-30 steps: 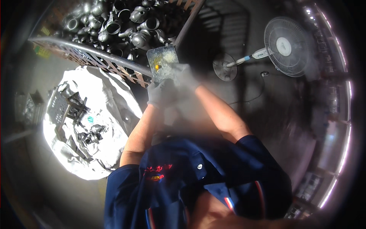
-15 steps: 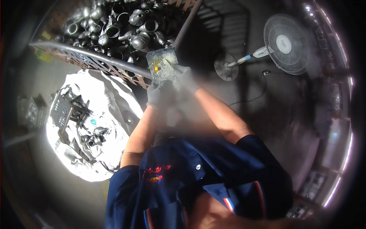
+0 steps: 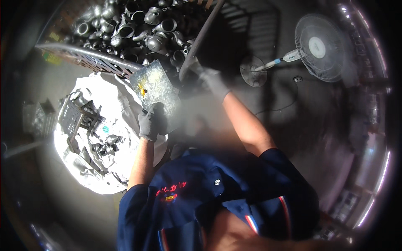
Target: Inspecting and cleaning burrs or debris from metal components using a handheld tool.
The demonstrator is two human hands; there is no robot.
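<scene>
My left hand [image 3: 153,121], in a grey glove, grips the lower edge of a flat rectangular plate [image 3: 161,85]. The plate's face carries a pale crumbly smear and a small yellow-orange blob [image 3: 143,91]. My gloved right hand [image 3: 215,82] is off to the right of the plate, closed on a flat-bladed scraper [image 3: 193,65]; both are partly smeared by motion. The scraper's blade points up and left, near the corner of a large crate, and is apart from the plate. The plate's upper edge overlaps the crate's near rim in view.
The large slatted crate [image 3: 104,56] holds many dark metal pipe-like castings [image 3: 157,42]. A white sack [image 3: 90,175] at the left contains a small grey crate [image 3: 71,119] and several dark parts. At the right stands a fan [image 3: 317,47] with its cord on the floor.
My left hand and the plate have shifted left and down, and the plate has tilted. My right hand, with the scraper, has moved right, away from the plate.
</scene>
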